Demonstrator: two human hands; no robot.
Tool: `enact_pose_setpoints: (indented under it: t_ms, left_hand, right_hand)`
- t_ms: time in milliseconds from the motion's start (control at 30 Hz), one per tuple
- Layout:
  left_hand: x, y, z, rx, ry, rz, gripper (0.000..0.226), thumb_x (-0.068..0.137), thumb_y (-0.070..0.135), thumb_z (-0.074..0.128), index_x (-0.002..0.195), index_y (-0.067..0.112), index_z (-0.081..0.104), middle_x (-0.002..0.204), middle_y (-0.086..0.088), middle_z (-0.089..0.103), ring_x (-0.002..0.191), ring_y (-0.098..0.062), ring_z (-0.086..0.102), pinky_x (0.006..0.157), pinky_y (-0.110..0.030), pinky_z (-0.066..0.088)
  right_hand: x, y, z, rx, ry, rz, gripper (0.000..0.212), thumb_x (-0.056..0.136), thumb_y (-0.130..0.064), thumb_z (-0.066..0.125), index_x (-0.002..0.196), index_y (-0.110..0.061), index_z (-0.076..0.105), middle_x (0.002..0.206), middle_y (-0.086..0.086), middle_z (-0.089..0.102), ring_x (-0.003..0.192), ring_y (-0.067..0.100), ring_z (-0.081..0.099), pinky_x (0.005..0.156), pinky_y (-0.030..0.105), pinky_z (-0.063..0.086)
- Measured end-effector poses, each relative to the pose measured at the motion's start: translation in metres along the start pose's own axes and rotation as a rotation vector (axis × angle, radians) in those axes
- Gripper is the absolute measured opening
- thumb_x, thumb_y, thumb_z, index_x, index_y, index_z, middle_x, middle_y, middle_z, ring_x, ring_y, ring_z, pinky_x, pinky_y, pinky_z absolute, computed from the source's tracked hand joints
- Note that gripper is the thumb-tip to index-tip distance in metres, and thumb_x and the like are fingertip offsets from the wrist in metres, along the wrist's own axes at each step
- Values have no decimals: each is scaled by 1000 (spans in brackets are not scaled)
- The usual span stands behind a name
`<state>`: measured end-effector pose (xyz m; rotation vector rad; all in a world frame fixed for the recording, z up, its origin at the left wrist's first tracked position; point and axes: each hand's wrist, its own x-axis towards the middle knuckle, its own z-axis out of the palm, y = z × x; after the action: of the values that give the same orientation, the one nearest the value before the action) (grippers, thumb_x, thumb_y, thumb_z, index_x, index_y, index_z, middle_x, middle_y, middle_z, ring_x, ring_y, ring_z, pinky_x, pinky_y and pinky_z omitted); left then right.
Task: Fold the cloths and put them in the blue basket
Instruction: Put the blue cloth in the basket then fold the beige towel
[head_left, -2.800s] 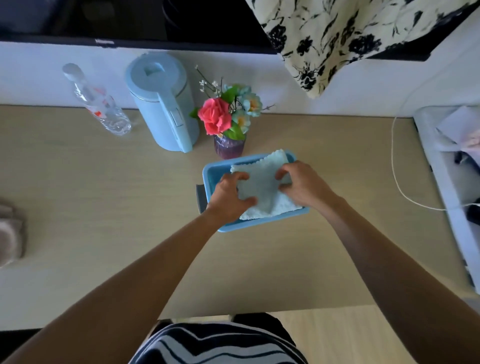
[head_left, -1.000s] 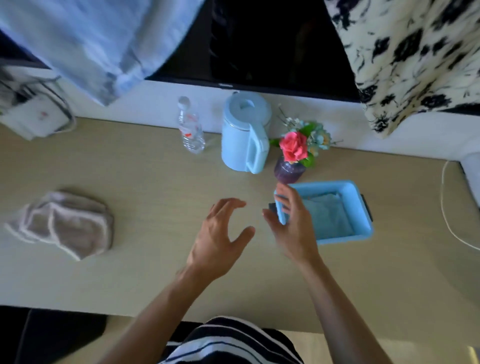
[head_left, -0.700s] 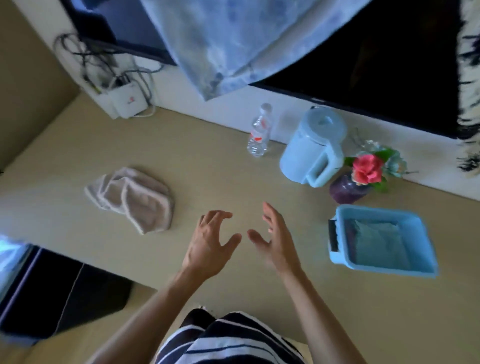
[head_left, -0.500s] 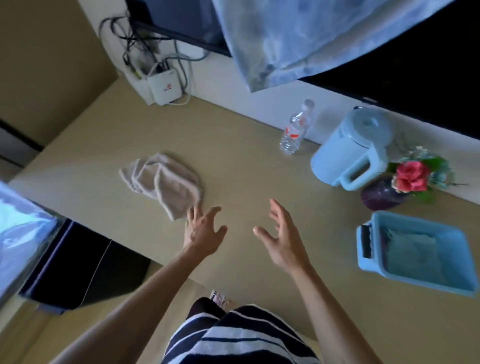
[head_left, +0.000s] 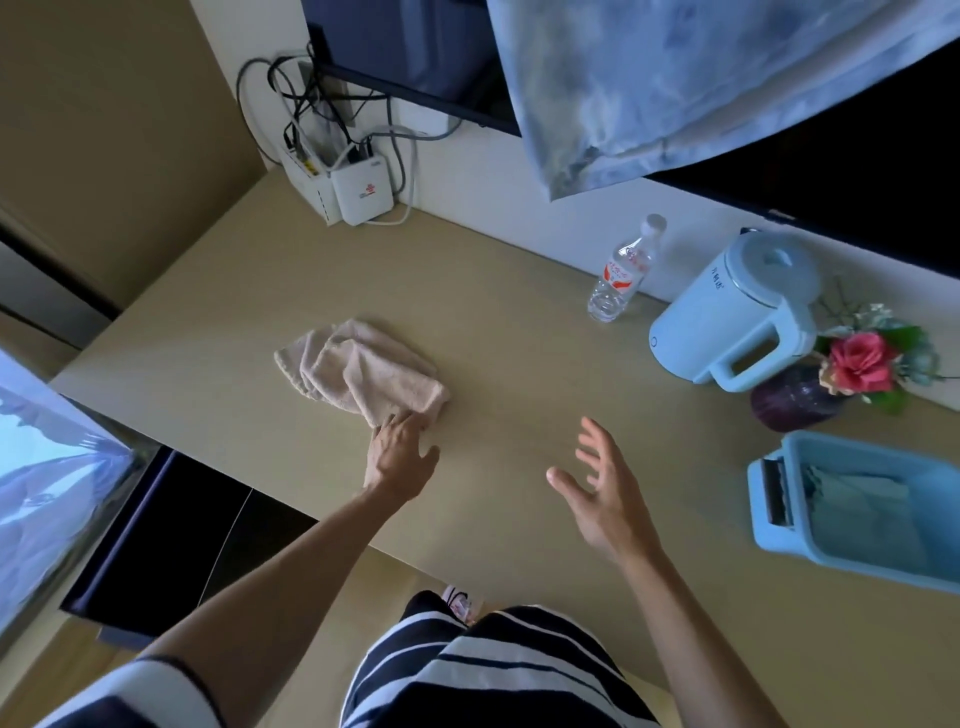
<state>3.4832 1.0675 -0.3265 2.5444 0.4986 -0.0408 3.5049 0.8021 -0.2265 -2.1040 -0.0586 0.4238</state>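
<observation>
A crumpled beige cloth (head_left: 358, 369) lies on the wooden table (head_left: 519, 364), left of centre. My left hand (head_left: 400, 452) reaches out to it, its fingertips resting on the cloth's near corner and its thumb spread apart. My right hand (head_left: 602, 493) hovers over the bare table to the right, fingers apart and holding nothing. The blue basket (head_left: 769, 540) stands at the right edge of the view, with a folded light-blue cloth (head_left: 862, 514) lying flat inside it.
Behind the basket stand a purple vase with flowers (head_left: 795, 397), a pale-blue kettle (head_left: 737, 312) and a water bottle (head_left: 621, 275). White router boxes with cables (head_left: 353, 187) sit at the table's far left corner. A pale cloth (head_left: 675, 78) hangs over a dark screen.
Both hands left the basket, where the light-blue cloth now lies. My view swung left, and my left hand reached across to touch the beige cloth.
</observation>
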Motion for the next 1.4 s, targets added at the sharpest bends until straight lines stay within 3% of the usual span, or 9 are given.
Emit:
enact_pose_setpoints:
  t_ms: [200,367,467,600,733,967,1100,1233,1400]
  left_hand:
    - [11,72,-63,-382,34,139,18,73,4,71,87,7,60,76,-13,71,70,-34,66,57,-29,43]
    - [2,133,-119,-683,-124,255,36,78,27,59,113,19,64,79,-24,61,71,-22,59,64,-23,47]
    - [-4,157,-134,-777,-227,332,13,91,13,63,100,13,72,74,-12,64,69,-11,59,63,-24,47]
    - [-14,184,-145,-790,-299,386,10,87,13,68,84,4,66,68,-6,58,62,-11,51,55,-23,40]
    - [-15,196,-155,-777,-229,450,26,85,19,58,81,-6,54,67,-9,44,62,-16,40,52,-30,31]
    - [-17,211,-179,-720,-135,556,41,91,31,55,76,-5,45,63,-16,34,60,-17,35,52,-34,29]
    - [-15,215,-189,-762,-144,553,41,97,29,57,76,-4,47,66,-23,39,62,-22,40,54,-45,35]
    - [2,210,-185,-779,-133,487,40,104,23,50,65,17,48,62,5,38,58,-9,37,54,-28,32]
    - [42,180,-162,-667,-130,429,44,103,26,48,66,5,35,67,-6,28,62,-19,27,57,-36,22]
  right_hand:
    - [0,-24,-8,-22,15,-99,82,84,-25,77,153,-24,33,142,0,53,127,8,53,106,30,43]
    - [5,-62,-20,32,-27,-205,88,81,-20,81,154,-23,32,150,-10,44,134,-14,40,109,8,31]
    - [2,-84,-31,168,-38,-170,76,82,-10,81,146,-26,43,133,-14,58,118,-21,50,103,9,41]
    - [-3,-95,-50,191,45,-169,37,75,-13,65,109,-27,68,94,0,76,94,20,72,88,45,58]
    - [-7,-86,-72,154,174,-196,29,70,-6,54,91,-21,68,80,2,75,75,19,69,67,31,53]
    - [-4,-62,-94,28,198,-189,30,79,5,61,83,-24,69,78,-11,73,77,6,67,70,18,50]
    - [-1,-51,-91,-65,135,-178,13,83,-12,70,81,-24,67,81,-7,71,82,11,64,81,25,49]
    - [1,-38,-91,107,90,-151,17,90,-17,66,75,-14,59,67,-12,54,68,8,49,68,24,37]
    - [18,-18,-103,33,148,-81,18,89,-22,71,74,-18,63,56,-14,50,54,3,45,56,22,37]
